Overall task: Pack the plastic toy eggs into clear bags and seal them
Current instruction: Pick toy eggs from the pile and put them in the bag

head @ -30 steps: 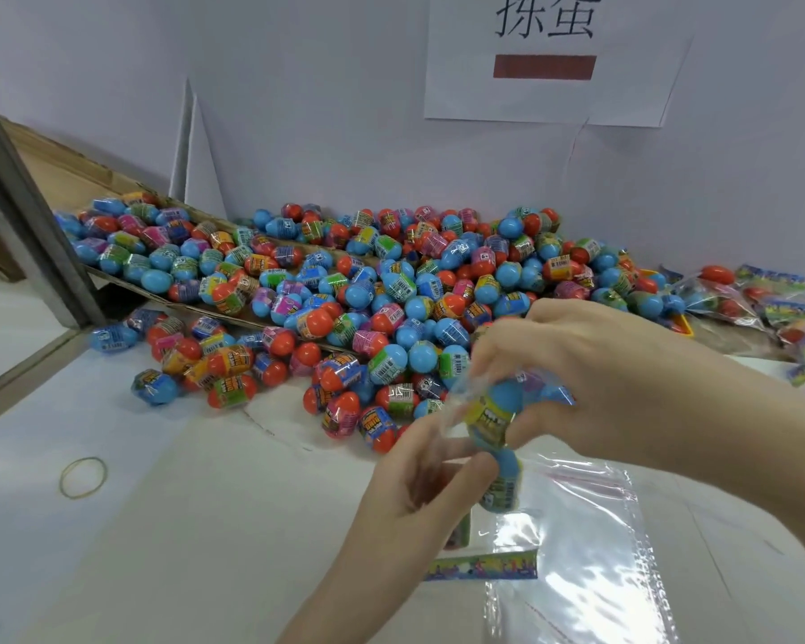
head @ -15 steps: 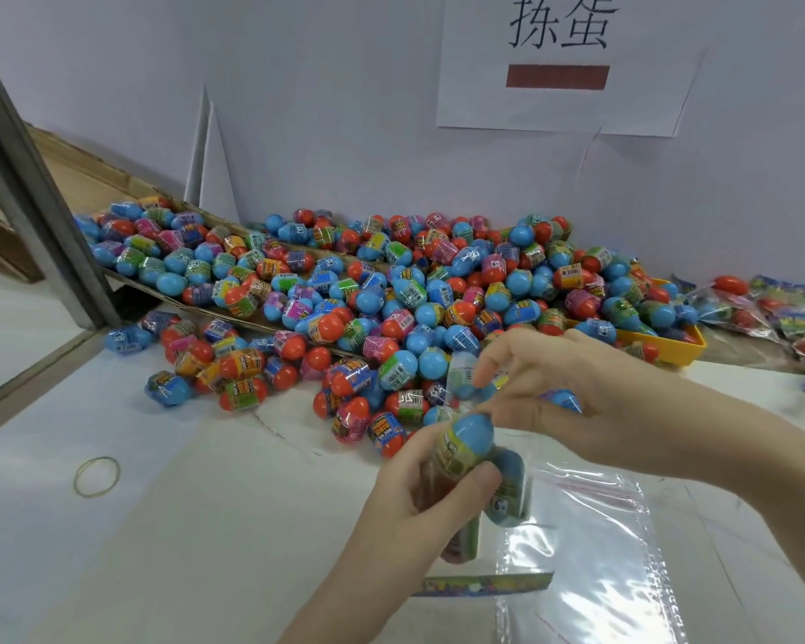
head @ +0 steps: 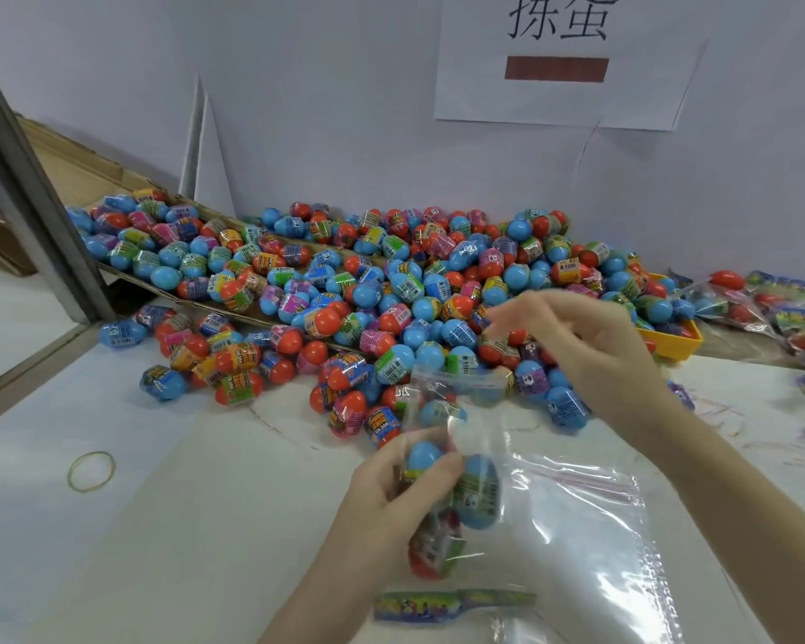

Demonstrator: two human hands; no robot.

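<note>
My left hand (head: pixel 391 499) grips a clear bag (head: pixel 451 457) that holds blue and red toy eggs, one blue egg (head: pixel 477 495) bulging at its right side. The bag's mouth stands up just above my fingers. My right hand (head: pixel 577 341) hovers above and to the right of the bag, fingers loosely curled, holding nothing that I can see. Behind both hands a big heap of blue and orange-red toy eggs (head: pixel 368 290) covers the back of the white table.
A stack of flat clear bags (head: pixel 591 550) lies under my right forearm, with a printed paper strip (head: pixel 451 606) in front of it. A rubber band (head: pixel 91 471) lies at the left. Filled bags (head: pixel 772 299) and a yellow tray (head: pixel 670 341) sit at the far right.
The bag with eggs has dropped lower in my left hand. My right hand has let go of the bag's top and lifted up and to the right.
</note>
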